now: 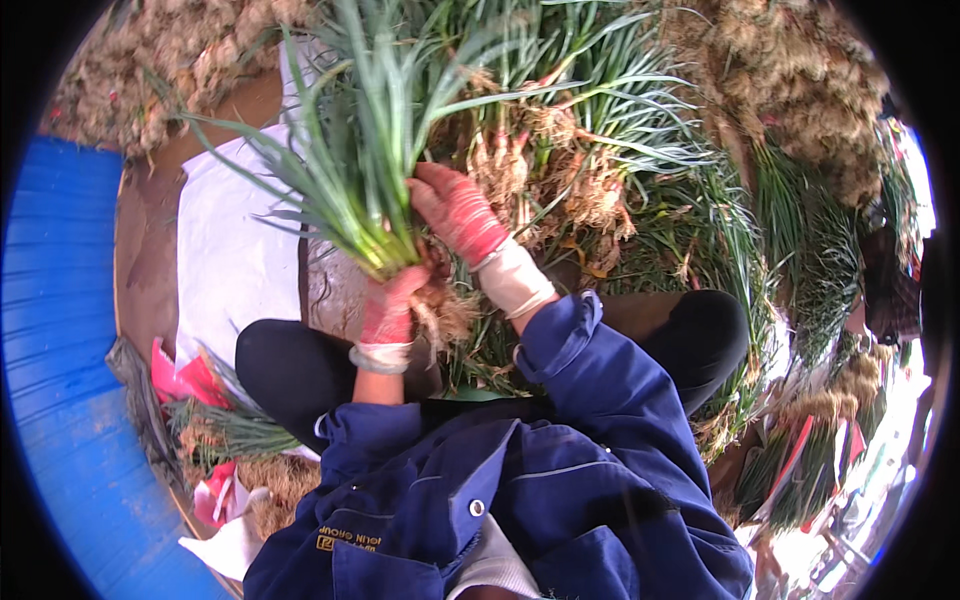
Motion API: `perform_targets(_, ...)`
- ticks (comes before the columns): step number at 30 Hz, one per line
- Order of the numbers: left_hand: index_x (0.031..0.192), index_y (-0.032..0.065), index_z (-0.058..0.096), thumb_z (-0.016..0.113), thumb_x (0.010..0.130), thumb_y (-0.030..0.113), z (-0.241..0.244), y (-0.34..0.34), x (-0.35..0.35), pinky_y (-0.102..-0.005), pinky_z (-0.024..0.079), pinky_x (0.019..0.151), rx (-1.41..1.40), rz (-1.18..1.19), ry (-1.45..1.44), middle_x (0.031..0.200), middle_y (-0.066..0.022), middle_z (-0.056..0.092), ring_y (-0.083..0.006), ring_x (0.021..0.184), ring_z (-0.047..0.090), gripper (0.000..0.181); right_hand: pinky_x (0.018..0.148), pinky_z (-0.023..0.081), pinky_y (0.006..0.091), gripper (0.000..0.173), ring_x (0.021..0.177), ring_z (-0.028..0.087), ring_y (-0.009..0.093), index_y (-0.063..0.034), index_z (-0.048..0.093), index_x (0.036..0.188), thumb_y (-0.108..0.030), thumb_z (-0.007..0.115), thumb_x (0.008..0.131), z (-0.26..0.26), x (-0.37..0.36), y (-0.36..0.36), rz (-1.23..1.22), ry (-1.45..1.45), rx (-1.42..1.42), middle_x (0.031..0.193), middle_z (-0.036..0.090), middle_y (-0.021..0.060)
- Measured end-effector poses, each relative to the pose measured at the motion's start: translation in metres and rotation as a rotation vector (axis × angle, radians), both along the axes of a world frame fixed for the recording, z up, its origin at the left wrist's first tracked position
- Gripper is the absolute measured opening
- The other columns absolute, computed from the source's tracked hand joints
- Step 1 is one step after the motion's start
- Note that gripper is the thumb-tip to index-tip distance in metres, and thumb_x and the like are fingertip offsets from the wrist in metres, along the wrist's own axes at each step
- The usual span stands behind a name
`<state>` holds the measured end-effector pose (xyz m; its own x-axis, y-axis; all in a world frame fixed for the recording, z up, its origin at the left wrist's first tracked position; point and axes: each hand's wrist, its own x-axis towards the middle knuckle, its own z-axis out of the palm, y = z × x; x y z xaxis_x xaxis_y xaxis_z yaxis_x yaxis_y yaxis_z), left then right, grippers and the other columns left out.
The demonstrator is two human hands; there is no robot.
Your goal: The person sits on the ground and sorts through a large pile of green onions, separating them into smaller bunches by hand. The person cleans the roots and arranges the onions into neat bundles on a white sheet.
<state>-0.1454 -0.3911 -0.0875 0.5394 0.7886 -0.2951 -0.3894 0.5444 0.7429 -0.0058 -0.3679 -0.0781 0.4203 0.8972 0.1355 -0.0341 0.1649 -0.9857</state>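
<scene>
My left hand (390,307), in a red and white work glove, is closed around the base of a bunch of green leafy plants (367,165), with the stringy roots hanging out on its right. My right hand (457,210), gloved alike, rests with its fingers against the right side of the same bunch, just above the roots; whether it grips any stem cannot be told. Beyond my right hand lie more plants with pale, reddish-based roots (502,169). A white sheet (240,247) is spread on the ground left of the bunch.
Heaps of dry roots (195,67) line the far edge and the upper right (802,82). A blue corrugated panel (60,277) stands at left. Tied bundles (802,465) lie at lower right. Red and white wrapping (187,375) and another bundle (232,427) lie beside my knee at left.
</scene>
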Motion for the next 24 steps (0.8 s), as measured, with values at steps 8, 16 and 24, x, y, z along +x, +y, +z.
perform_targets(8, 0.086, -0.0046, 0.057, 0.064, 0.077, 0.017, 0.002, 0.016, 0.020, -0.0269, 0.050, 0.056, -0.082, -0.089, -0.039, 0.073, -0.0118, 0.059, -0.0202, 0.060, 0.057, 0.025, 0.072, 0.049, 0.0408, 0.024, 0.082, 0.062, 0.036, -0.0037, 0.061, 0.103, -0.017, 0.054, 0.084, 0.017, 0.032, -0.007, 0.050, -0.370, -0.137, 0.087, 0.063, 0.0207)
perform_targets(16, 0.110, 0.0006, 0.053, 0.060, 0.081, 0.013, -0.009, 0.014, 0.047, -0.0388, 0.048, 0.084, -0.386, -0.173, -0.140, 0.085, -0.0092, 0.060, -0.0203, 0.076, 0.058, 0.032, 0.071, 0.051, 0.0376, 0.038, 0.078, 0.064, 0.030, -0.0099, 0.063, 0.102, -0.040, 0.065, 0.079, -0.011, 0.198, -0.046, -0.636, -0.713, -0.769, 0.085, 0.067, 0.0125)
perform_targets(24, 0.124, 0.0043, 0.043, 0.062, 0.080, 0.014, 0.044, 0.033, 0.061, -0.0426, 0.041, 0.094, -0.200, -0.242, -0.420, 0.093, -0.0075, 0.055, -0.0187, 0.079, 0.053, 0.049, 0.055, 0.051, 0.0305, 0.030, 0.064, 0.065, 0.016, -0.0134, 0.067, 0.102, -0.035, 0.064, 0.082, -0.044, 0.263, -0.045, -0.434, -0.627, -0.846, 0.078, 0.068, 0.0094)
